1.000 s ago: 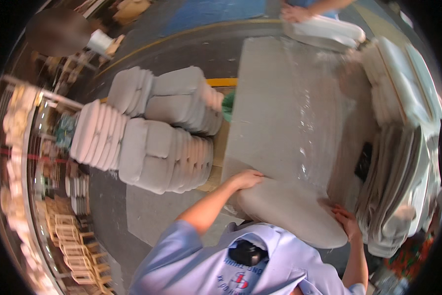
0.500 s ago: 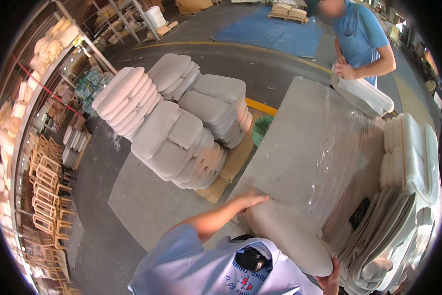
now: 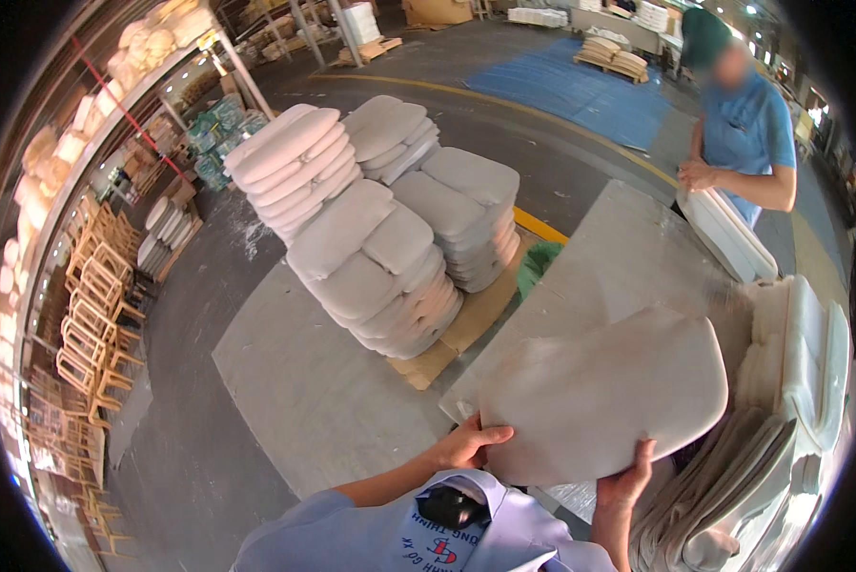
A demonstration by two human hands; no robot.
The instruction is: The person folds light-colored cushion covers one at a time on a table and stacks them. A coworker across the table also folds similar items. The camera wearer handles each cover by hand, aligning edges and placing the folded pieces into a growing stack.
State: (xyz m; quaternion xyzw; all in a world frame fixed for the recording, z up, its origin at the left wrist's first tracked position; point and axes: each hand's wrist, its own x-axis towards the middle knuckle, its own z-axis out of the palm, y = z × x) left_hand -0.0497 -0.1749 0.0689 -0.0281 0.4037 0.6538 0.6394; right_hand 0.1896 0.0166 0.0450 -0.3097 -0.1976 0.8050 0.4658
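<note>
A light grey, rounded seat cushion (image 3: 604, 396) is held up in front of me over the near part of the work table (image 3: 590, 238). My left hand (image 3: 468, 442) grips its near left corner, thumb on top. At the near edge, further right, my right hand (image 3: 626, 477) clasps the cushion with the thumb over its face; the fingers underneath are hidden. Just right of my right hand lies a pile of grey fabric covers (image 3: 723, 486). Behind it stand stacked white foam pads (image 3: 781, 334).
Across the table a person in blue (image 3: 747, 143) holds a white-edged cushion (image 3: 728, 234). Tall stacks of grey cushions (image 3: 361, 238) rest on cardboard (image 3: 466, 334) to the left. A green bag (image 3: 538, 267) sits beside the table. Wooden chair frames (image 3: 94, 315) line the left.
The cushion has swung up from lying by my body to a raised, broad-side view over the table. My right hand has come up with it. The view has shifted slightly.
</note>
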